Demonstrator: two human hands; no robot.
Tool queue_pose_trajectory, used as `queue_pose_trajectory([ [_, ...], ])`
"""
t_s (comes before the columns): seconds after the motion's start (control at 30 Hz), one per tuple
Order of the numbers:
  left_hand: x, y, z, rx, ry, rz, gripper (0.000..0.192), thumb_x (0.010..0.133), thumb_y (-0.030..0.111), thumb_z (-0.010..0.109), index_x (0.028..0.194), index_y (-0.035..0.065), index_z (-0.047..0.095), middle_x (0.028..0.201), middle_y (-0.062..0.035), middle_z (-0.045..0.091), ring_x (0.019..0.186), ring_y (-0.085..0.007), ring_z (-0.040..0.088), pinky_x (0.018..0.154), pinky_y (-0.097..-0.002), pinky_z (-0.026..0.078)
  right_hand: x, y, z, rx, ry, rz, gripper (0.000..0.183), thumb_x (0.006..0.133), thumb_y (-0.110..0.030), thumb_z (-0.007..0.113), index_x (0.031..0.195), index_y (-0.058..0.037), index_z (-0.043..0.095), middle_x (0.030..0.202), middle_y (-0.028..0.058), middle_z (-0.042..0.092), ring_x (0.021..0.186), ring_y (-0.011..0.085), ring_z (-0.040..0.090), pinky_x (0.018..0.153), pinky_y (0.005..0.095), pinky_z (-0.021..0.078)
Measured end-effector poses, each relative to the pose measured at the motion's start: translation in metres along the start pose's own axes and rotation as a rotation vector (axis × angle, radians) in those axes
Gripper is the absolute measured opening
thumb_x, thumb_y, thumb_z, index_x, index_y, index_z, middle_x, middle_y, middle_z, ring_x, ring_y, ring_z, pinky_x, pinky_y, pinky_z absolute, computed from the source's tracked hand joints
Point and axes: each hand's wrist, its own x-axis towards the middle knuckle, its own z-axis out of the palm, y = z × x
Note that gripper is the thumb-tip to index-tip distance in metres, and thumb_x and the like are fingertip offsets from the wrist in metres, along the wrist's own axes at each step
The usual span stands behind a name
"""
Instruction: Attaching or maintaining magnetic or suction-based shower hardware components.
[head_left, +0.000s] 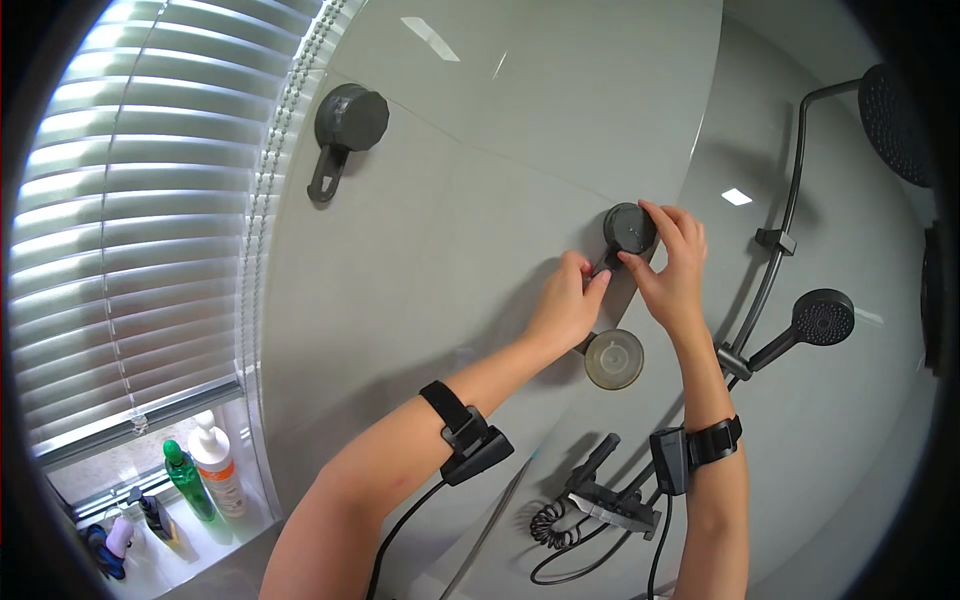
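On the grey tiled wall near the corner is a dark grey suction hook (628, 228) with a round cap. My right hand (675, 262) holds the rim of this cap between thumb and fingers. From the lower left, my left hand (571, 300) pinches the hook's narrow arm, which its fingers partly cover. Just below my left wrist, a clear suction cup (614, 359) faces me, with a dark piece running behind the wrist. What holds it there is hidden. A second suction hook (352, 120), with a slotted arm pointing down, is on the wall at upper left.
A hand shower (823, 317) hangs on a dark riser rail (766, 289) at right, under a rain shower head (892, 124). Below are a mixer tap (615, 510) and hoses. Window blinds (150, 202) fill the left, above a sill with several bottles (219, 465). Cabled modules are strapped to both forearms.
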Motion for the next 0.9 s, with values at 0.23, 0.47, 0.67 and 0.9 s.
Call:
queue_pose_trajectory([
  [0.23,0.002,-0.002,-0.001,-0.077,0.032,-0.066,0.030,0.092,0.025,0.053,0.099,-0.0022,0.043,0.057,-0.0059,0.052,0.048,-0.0130,0.049,0.046,-0.0300,0.039,0.003,0.001,-0.002,-0.033,-0.010,0.015,0.056,0.058,-0.016,0.081,0.111,-0.0107,0.060,0.104,0.0049,0.054,0.101,0.0255,0.047,0.089,0.0388,0.0333],
  [0.47,0.006,0.007,-0.009,0.109,0.057,-0.073,0.030,0.086,0.027,0.062,0.081,-0.0008,0.052,0.059,-0.0079,0.057,0.049,-0.0139,0.052,0.049,-0.0309,0.042,0.003,0.007,-0.001,-0.041,-0.004,0.019,0.058,0.056,-0.018,0.082,0.110,-0.0105,0.060,0.104,0.0041,0.055,0.101,0.0254,0.047,0.088,0.0386,0.0344],
  [0.67,0.006,0.015,-0.007,0.102,0.024,-0.128,0.027,0.082,0.021,0.065,0.078,-0.0019,0.052,0.067,-0.0126,0.059,0.061,-0.0246,0.057,0.057,-0.0359,0.044,-0.001,0.010,-0.005,0.042,0.002,0.104,0.076,0.053,-0.014,0.085,0.121,-0.0123,0.051,0.100,0.0026,0.056,0.099,0.0253,0.048,0.087,0.0386,0.0356],
  [0.9,0.004,0.019,-0.012,0.114,-0.008,-0.129,0.030,0.084,0.027,0.063,0.080,-0.0001,0.052,0.057,-0.0051,0.056,0.051,-0.0132,0.050,0.048,-0.0306,0.039,-0.002,0.014,-0.014,0.044,0.017,0.083,0.082,0.051,-0.013,0.085,0.125,-0.0104,0.049,0.104,0.0046,0.057,0.098,0.0236,0.050,0.089,0.0380,0.0391],
])
